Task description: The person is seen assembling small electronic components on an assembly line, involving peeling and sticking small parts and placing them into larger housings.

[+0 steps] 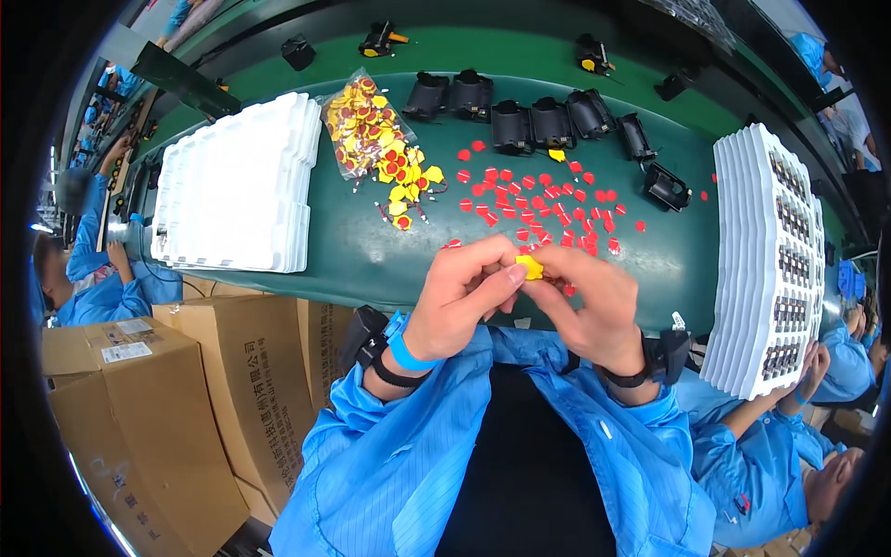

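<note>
Near the table's front edge, my left hand (pixel 469 288) and my right hand (pixel 589 297) meet over a small yellow piece (pixel 530 267). Both pinch it between thumb and fingers, and part of it is hidden. It resembles the yellow pieces with red discs and short wires (pixel 399 193) in a loose pile at back left, beside a clear plastic bag (pixel 362 130) full of them. Just beyond my hands, many red discs (pixel 543 200) lie scattered on the green table (pixel 371 265). Several black plastic housings (pixel 510 125) stand in a curved row behind the discs.
Stacked white trays (pixel 232 186) stand at the left. On the right, another white tray stack (pixel 742 269) holds small metal parts. Cardboard boxes (pixel 232 371) sit at lower left. A green conveyor (pixel 520 56) behind carries black units (pixel 380 40). Co-workers in blue (pixel 752 455) are on both sides.
</note>
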The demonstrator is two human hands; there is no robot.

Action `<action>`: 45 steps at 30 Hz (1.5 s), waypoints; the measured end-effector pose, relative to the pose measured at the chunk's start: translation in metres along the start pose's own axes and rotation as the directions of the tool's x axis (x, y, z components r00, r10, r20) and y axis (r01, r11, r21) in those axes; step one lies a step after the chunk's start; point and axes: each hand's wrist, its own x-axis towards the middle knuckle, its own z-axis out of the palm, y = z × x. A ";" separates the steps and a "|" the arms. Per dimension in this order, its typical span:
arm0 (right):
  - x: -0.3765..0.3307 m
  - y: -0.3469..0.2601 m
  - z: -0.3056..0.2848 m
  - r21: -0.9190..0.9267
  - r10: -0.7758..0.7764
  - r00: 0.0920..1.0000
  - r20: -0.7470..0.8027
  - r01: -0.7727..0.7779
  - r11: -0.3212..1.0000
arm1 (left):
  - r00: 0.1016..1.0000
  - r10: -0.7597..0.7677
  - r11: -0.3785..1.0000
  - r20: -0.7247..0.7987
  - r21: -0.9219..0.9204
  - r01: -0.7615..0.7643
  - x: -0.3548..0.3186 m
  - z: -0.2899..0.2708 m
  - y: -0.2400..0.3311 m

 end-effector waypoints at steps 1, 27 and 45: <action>-0.007 0.002 -0.001 0.290 0.244 0.969 0.028 -0.241 0.926 | 0.999 -0.034 0.995 0.026 -0.097 0.037 0.000 0.002 -0.002; -0.053 0.031 -0.034 0.902 0.662 0.647 0.377 -0.095 -0.421 | 0.881 0.431 0.491 0.197 0.768 -0.412 0.059 0.013 -0.015; -0.116 0.063 -0.044 0.852 0.851 0.481 -0.209 -0.337 0.400 | 0.858 0.484 -0.254 -0.176 0.909 0.329 0.194 -0.218 0.118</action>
